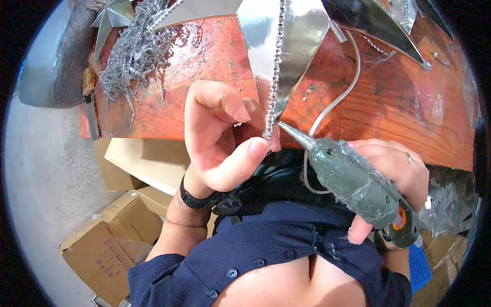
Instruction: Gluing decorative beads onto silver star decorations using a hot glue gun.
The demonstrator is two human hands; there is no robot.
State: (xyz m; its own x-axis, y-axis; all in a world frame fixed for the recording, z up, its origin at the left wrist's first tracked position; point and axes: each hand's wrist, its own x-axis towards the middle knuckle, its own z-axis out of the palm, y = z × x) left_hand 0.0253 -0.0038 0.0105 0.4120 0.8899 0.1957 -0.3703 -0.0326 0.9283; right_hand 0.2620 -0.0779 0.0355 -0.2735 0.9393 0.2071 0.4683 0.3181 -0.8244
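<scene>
A shiny silver folded star (pixel 304 38) lies at the far middle, one long point coming toward me past the table edge. A beaded silver trim (pixel 274 77) runs along the ridge of that point. My left hand (pixel 212 135) pinches the tip of the star point, thumb in front. Its index finger is curled above, apart from the trim. My right hand (pixel 394 161) is wrapped round a dark green glue gun (pixel 348 179), crusted with clear glue. The gun's metal nozzle points up and left, close beside the star's tip. Whether it touches cannot be made out.
On the red-brown wooden table (pixel 215 53) lies a heap of silver trim (pixel 138 56). A smaller silver star (pixel 115 20) sits far left, with darker star points (pixel 378 30) far right. A white cord (pixel 340 100) curves behind the gun. Cardboard boxes (pixel 105 256) stand below left.
</scene>
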